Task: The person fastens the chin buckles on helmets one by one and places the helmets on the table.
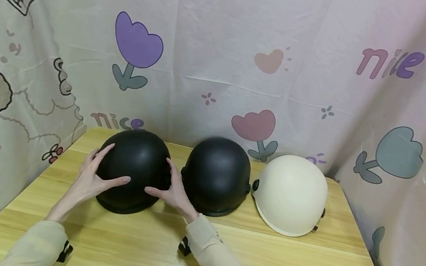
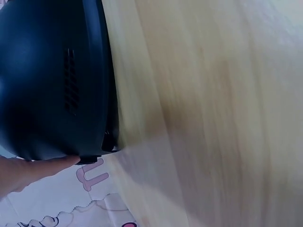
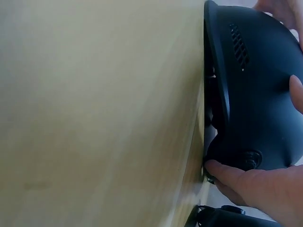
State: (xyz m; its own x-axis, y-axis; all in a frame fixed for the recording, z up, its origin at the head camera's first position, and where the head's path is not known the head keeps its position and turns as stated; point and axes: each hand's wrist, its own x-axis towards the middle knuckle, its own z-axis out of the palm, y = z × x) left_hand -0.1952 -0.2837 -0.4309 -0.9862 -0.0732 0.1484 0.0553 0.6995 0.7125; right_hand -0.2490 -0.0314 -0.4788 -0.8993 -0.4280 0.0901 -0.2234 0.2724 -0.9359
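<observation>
The leftmost black helmet [image 1: 138, 150] rests on the wooden table, held from both sides. My left hand [image 1: 90, 182] grips its left side, fingers along the shell and thumb across the front. At its right side my right hand [image 1: 176, 193] holds on, with the thumb on the front and fingers reaching round the side. Slotted vents show on this helmet's shell [image 2: 42, 71] in the left wrist view. A round side knob [image 3: 250, 160] sits beside my right fingers in the right wrist view.
A second black helmet [image 1: 217, 176] stands just right of my right hand, and a cream helmet [image 1: 292, 194] stands beyond it. Their side knobs nearly meet. Behind the wooden table [image 1: 132, 252] hangs a printed cloth [image 1: 223, 25], which also encloses the sides.
</observation>
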